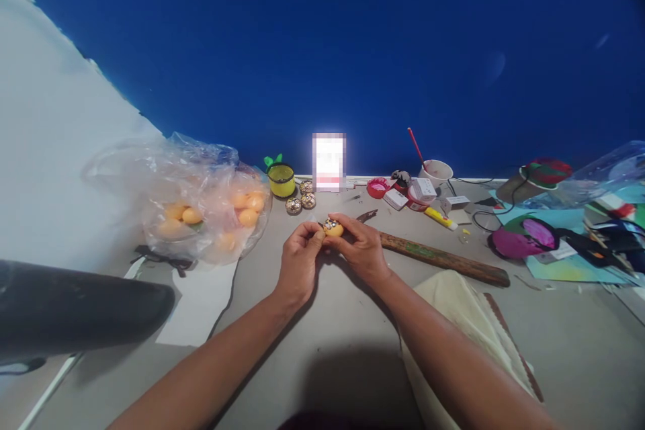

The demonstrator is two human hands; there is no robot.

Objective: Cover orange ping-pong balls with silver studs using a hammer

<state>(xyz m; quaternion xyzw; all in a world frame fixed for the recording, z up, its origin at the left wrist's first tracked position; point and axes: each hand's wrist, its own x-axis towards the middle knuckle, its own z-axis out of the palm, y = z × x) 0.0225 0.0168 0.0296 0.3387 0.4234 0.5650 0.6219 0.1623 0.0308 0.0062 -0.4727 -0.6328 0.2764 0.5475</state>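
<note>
Shadow (347, 376) lies dark on the grey table (267, 349) closest to me, and my forearms run in cut off by the bottom edge. By my right arm a cream cloth (453, 309) lies crumpled, partly hidden beneath the arm. Off to my left a thick black cylinder (85, 309) pokes in; the left edge cuts it off, so I cannot say what it belongs to.

Ahead, between my two hands, I hold a small yellow ball (333, 232), its upper side dotted with shiny bits. My right hand (363, 248) grips it with thumb and fingers curved round its right side, covering part of it. My left hand (301, 259) is drawn narrow, fingertips pinched at its left edge; whether they hold some tiny piece too, I cannot make out.

Just beyond my right hand lies a wooden-handled tool (443, 257), its middle blocked from my sight. To the left, a clear plastic bag (211, 181) blurs the orange balls (191, 216) inside it. Farther back, glittery balls (293, 205) sit clustered beside a yellow cup (281, 181). A white cup (437, 171) holds a red stick (416, 148), lower end hidden. Near the blue wall (322, 47), a glowing rectangle (329, 158) is pixelated past reading.
</note>
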